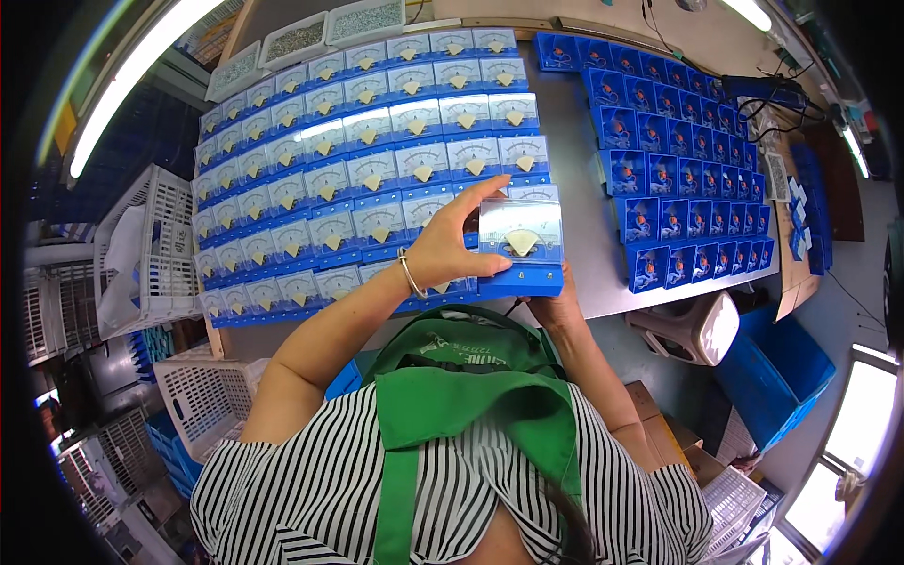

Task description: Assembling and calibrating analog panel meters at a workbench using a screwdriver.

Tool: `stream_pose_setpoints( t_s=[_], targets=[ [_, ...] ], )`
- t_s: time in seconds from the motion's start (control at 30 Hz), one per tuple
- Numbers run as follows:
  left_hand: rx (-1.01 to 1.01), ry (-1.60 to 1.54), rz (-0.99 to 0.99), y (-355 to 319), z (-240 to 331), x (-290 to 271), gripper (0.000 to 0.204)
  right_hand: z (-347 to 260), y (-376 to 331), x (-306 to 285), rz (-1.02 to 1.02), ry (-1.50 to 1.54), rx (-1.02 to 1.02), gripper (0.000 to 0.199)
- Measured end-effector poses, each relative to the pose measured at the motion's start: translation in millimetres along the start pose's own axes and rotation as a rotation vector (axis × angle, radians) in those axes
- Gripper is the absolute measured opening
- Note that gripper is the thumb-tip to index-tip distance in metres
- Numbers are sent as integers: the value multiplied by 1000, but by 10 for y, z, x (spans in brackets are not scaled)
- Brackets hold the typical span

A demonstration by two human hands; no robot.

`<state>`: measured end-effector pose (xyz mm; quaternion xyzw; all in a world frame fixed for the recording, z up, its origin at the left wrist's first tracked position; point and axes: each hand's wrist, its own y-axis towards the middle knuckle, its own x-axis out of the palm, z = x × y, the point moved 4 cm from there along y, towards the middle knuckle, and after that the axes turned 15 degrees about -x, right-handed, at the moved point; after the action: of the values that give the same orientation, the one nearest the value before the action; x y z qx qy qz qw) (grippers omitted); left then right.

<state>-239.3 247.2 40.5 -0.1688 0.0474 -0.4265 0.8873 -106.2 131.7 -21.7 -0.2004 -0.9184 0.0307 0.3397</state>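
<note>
Between my two hands is a blue panel meter with a clear front window, a white dial and a cream fan-shaped piece. My left hand grips its left side, the thumb along the lower front and the fingers at the upper edge. Below and behind its right side, my right hand supports it, with most of the fingers hidden by the meter. Rows of similar assembled meters cover the left part of the table, right up beside my left hand.
Rows of open blue housings with orange parts and wires inside stand on the right of the metal table. Trays of small parts sit at the far left. White crates, a stool and a blue bin surround the table.
</note>
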Motion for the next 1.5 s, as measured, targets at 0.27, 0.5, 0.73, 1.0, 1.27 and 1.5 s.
stream_pose_setpoints(
  t_s=[0.27, 0.5, 0.73, 1.0, 1.27, 1.5],
  targets=[
    [-11, -38, 27, 44, -13, 125, 97, -113, 69, -157, -135, -33, 45, 5],
    [74, 235, 278, 58, -78, 45, 93, -708, 328, -386, -220, -865, -152, 24],
    [133, 391, 301, 84, -85, 204, 92, -1351, 103, 442, -447, -479, -599, 28],
    [141, 372, 236, 125, -53, 213, 94, -1303, 218, 397, -514, -463, -623, 29],
    [143, 380, 165, 195, -61, 163, 94, -1248, 319, 450, -515, -470, -635, 33],
    [132, 402, 183, 215, -36, 92, 93, -1274, 290, 412, -523, -470, -609, 29]
  ],
)
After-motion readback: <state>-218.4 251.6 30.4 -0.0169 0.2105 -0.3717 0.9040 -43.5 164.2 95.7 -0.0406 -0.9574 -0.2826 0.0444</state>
